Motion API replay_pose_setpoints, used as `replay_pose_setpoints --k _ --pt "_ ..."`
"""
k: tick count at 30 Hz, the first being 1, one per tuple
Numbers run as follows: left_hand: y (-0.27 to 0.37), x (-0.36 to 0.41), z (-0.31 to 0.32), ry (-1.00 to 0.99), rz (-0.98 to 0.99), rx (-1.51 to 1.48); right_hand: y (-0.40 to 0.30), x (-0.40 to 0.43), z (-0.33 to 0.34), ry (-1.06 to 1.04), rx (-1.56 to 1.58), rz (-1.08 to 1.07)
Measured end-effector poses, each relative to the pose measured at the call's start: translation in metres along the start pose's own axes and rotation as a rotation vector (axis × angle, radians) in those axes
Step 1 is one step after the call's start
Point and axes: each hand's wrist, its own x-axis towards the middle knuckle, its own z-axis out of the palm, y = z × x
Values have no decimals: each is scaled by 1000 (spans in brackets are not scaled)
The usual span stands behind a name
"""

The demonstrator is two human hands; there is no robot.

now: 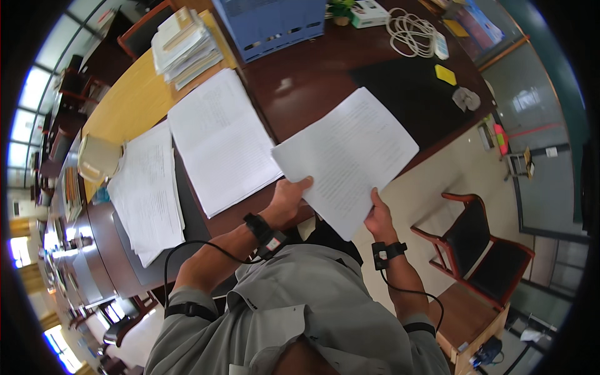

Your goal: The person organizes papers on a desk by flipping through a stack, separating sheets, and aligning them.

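A stack of printed paper sheets (349,159) is held up in front of me, over the near edge of the dark wooden desk (300,89). My left hand (289,196) grips its left edge with the thumb on top. On the near right edge, my right hand (378,216) holds it the same way, fingers hidden underneath. Just left of the held sheets lies a thick pile of white printed paper (225,145). Farther left, a looser, uneven pile of printed sheets (149,192) rests partly on a dark desk mat (193,220).
A blue plastic file holder (276,28) stands at the back. Old papers (187,47) are stacked at back left, above a cream pitcher (99,157). A coiled white power strip cord (410,33), yellow pad (445,74) and crumpled tissue (466,99) lie right. A chair (473,248) stands right.
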Motion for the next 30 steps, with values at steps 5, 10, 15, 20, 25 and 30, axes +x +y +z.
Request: replay_pose_setpoints --k 5,10,15,20,25,30 --pt "-1 1 -10 39 1 90 -9 12 0 -80 -19 86" --pt "-3 3 -15 14 -9 131 -15 11 4 -48 -166 35" --pt "-7 31 -25 145 57 57 -38 13 -18 -44 -219 39" --pt "-8 49 -30 270 240 286 -62 15 -35 -57 -193 96" --pt "3 52 -20 118 205 612 -77 21 -48 -8 -240 114" --pt "-9 51 -14 86 47 610 -76 25 -54 68 -226 133"
